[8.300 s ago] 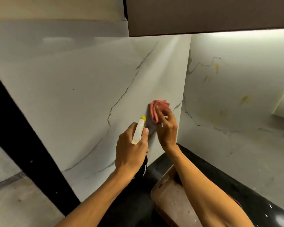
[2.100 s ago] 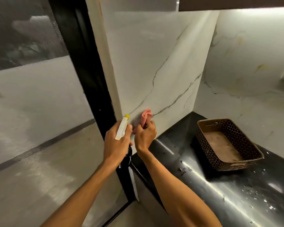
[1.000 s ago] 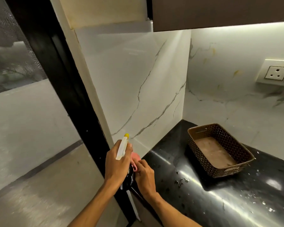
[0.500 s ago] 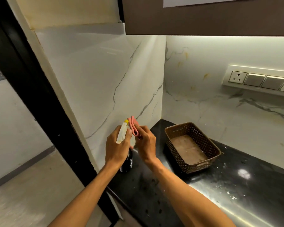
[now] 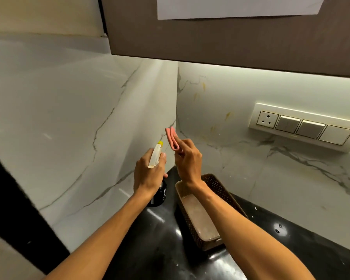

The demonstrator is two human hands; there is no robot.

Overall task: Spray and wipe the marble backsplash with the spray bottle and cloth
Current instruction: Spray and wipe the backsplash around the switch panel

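1. Fingers (image 5: 142,159) of left hand (image 5: 150,176) are curled round the neck of the spray bottle (image 5: 155,156), with its yellow tip aimed at the corner.
2. Right hand (image 5: 188,160) has thumb and fingers pressed together, pinching the folded pink cloth (image 5: 172,139) upright.
3. Count on my feed: two hands, one bottle, one cloth, one basket.
4. Marble backsplash (image 5: 69,118) is two veined panels meeting in one corner. The cloth is held up in front of that corner, and I can't tell if it touches the marble.
5. The bottle's dark body hangs low over the black counter (image 5: 150,249), just left of the basket. I can't tell whether its base rests on the counter.
6. One brown perforated basket (image 5: 220,188) sits on the counter under my right forearm. Its inside shows only a pale floor, and I can't make out any items.
7. One switch plate (image 5: 303,128) is on the right panel, with one socket and three rocker panels.
8. One brown cabinet (image 5: 230,41) hangs overhead with one white sheet (image 5: 238,7) on its face.
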